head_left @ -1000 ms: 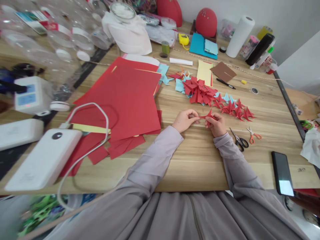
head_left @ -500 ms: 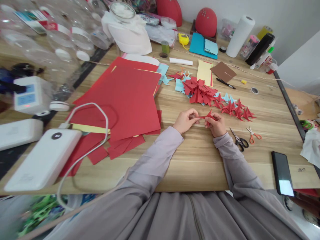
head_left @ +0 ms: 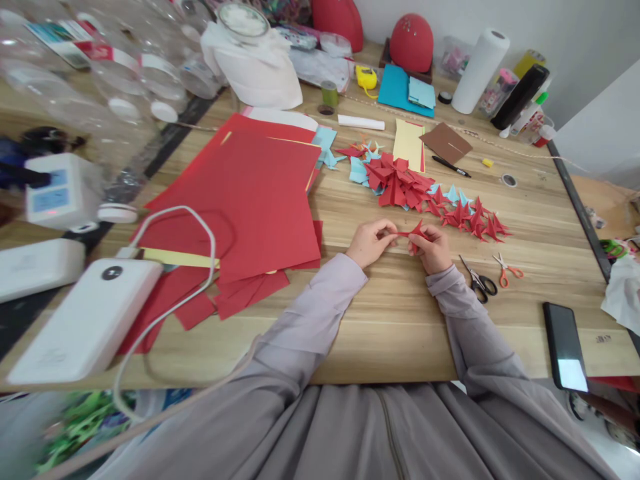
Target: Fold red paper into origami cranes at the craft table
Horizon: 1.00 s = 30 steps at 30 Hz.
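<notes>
Between my two hands is a red origami crane point(head_left: 418, 229), held just above the wooden table. My left hand point(head_left: 371, 243) pinches its thin pointed end between thumb and fingertips. My right hand point(head_left: 433, 249) grips the body at the other side, and the fingers hide part of the paper. Just beyond lies a heap of folded red cranes point(head_left: 397, 181), with light blue cranes point(head_left: 453, 195) among them. Black-handled scissors point(head_left: 481, 285) and small orange-handled scissors point(head_left: 509, 272) rest to the right of my right hand.
Large red paper sheets point(head_left: 265, 200) cover the table's left side, beside a white power bank point(head_left: 87, 320) with a looping cable. A phone point(head_left: 565, 347) lies near the front right edge. A pen point(head_left: 451, 167), brown paper point(head_left: 447, 143) and yellow tape measure point(head_left: 367, 78) are farther back.
Both hands keep the same hold on the red crane, with barely any movement. The whole view has shifted very slightly.
</notes>
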Available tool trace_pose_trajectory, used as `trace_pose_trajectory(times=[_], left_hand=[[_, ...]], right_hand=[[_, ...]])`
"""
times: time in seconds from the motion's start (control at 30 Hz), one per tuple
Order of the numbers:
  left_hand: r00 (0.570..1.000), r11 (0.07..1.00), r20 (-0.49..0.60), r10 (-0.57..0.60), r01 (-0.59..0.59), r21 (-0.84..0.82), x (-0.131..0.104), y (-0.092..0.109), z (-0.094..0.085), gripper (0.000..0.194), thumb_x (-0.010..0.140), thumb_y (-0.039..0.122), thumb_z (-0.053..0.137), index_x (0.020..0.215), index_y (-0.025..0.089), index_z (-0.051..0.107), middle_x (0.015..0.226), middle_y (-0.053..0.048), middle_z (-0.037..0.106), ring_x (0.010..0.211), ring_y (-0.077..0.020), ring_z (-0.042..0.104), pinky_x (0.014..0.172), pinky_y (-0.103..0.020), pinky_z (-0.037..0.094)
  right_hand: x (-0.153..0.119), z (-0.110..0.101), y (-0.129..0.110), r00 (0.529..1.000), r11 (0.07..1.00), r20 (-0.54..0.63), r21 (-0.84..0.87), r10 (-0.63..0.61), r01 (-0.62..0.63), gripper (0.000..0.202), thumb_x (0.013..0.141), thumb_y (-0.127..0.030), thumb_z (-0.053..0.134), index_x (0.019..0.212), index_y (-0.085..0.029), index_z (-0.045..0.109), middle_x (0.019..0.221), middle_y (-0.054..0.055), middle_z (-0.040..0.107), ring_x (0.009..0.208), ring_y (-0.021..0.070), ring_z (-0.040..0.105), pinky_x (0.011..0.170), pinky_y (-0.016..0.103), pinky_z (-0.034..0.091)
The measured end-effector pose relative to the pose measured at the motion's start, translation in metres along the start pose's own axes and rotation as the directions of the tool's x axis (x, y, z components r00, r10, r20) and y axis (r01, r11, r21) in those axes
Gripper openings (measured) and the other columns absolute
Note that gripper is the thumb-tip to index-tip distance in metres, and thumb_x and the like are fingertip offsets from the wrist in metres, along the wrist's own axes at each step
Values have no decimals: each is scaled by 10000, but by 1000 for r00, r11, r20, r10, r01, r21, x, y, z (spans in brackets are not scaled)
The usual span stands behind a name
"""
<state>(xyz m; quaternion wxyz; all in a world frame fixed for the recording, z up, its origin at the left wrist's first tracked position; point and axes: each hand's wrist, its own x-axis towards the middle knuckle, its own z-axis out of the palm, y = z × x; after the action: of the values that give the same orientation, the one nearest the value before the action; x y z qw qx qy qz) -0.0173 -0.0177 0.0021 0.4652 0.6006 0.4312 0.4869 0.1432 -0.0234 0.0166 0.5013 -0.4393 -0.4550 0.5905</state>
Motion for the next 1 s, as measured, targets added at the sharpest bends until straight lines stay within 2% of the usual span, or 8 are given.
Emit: trace_pose_trajectory(times=[0.27,0.4,0.63,0.83,1.0], left_hand=[[1000,999,2,-27,27,25,0,0,-1,98,715,250,631,736,161,596,598,8,618,558,-117,591,582,-237,452],[994,994,30,-101,102,-26,1,2,-2,114,700,255,646,737,159,597,569,16,617,543,-121,599,584,-243,459],[973,945,100,-209,227,-236,2,10,-4,229,659,314,705,756,141,591,591,-10,656,569,-135,629,633,-283,511],[978,895,79,-193,208,-395,0,17,-1,334,659,388,713,840,138,584,666,-9,658,586,-132,642,615,-279,529],[976,932,92,-196,214,-291,0,14,4,283,625,324,742,790,141,604,581,16,626,559,-125,620,592,-259,513]], right_hand=[[0,-1,0,1000,1000,-5,-27,3,-3,262,613,-334,758,604,-196,535,477,-43,603,374,88,494,392,214,404],[0,-1,0,1000,1000,-9,-3,-1,1,238,617,-310,751,604,-193,545,474,-40,604,372,86,492,389,212,395],[1,0,-3,999,999,-33,37,22,-21,222,598,-287,746,587,-194,544,459,-45,592,361,79,473,376,206,377],[1,1,-5,999,998,-13,49,34,-33,287,571,-340,772,592,-198,523,453,-49,586,357,77,470,377,206,378],[0,0,-4,1000,999,14,44,23,-24,254,599,-321,759,595,-197,538,464,-41,595,365,82,474,385,212,387]])
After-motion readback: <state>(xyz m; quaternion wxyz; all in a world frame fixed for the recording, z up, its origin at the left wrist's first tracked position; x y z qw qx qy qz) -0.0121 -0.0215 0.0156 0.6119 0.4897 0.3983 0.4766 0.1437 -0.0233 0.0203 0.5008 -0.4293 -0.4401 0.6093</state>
